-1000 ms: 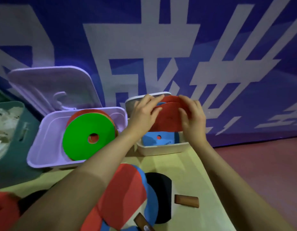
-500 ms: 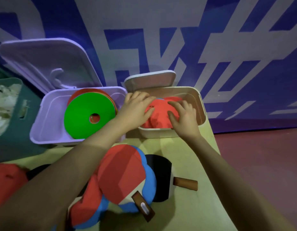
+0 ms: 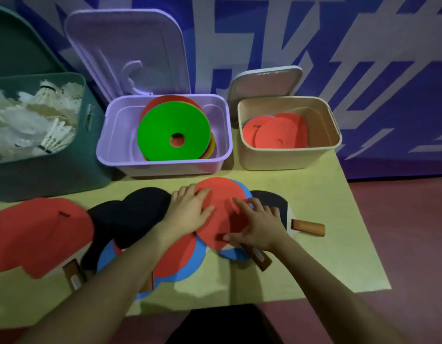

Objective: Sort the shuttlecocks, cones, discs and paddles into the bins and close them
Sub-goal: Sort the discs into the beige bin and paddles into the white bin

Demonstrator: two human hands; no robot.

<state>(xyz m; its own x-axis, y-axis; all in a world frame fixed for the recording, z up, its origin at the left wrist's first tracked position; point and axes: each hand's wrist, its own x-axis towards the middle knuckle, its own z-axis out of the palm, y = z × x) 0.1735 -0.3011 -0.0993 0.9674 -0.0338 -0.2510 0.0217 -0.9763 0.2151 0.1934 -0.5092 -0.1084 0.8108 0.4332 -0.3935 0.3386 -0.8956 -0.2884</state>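
A pile of paddles lies on the yellow table (image 3: 321, 244). Topmost near the middle is a red paddle (image 3: 221, 197); my left hand (image 3: 190, 211) rests flat on its left side and my right hand (image 3: 258, 225) presses on its lower right, fingers spread, near a wooden handle (image 3: 258, 256). A black paddle (image 3: 130, 217) and another red paddle (image 3: 39, 234) lie to the left. The beige bin (image 3: 289, 160) holds red discs (image 3: 277, 131). The purple bin (image 3: 163, 166) holds a green cone (image 3: 174, 131) on a stack. The green bin (image 3: 49, 175) holds white shuttlecocks (image 3: 29, 117).
All three bins stand open, with lids tipped back against the blue and white wall: purple lid (image 3: 125, 53), beige lid (image 3: 264, 81). A black paddle with a wooden handle (image 3: 308, 227) lies at the right. The table's right edge drops to a red floor (image 3: 401, 244).
Both hands came back out of the beige bin, leaving the red discs inside, and now lie on the paddle pile. The view has tilted downward.
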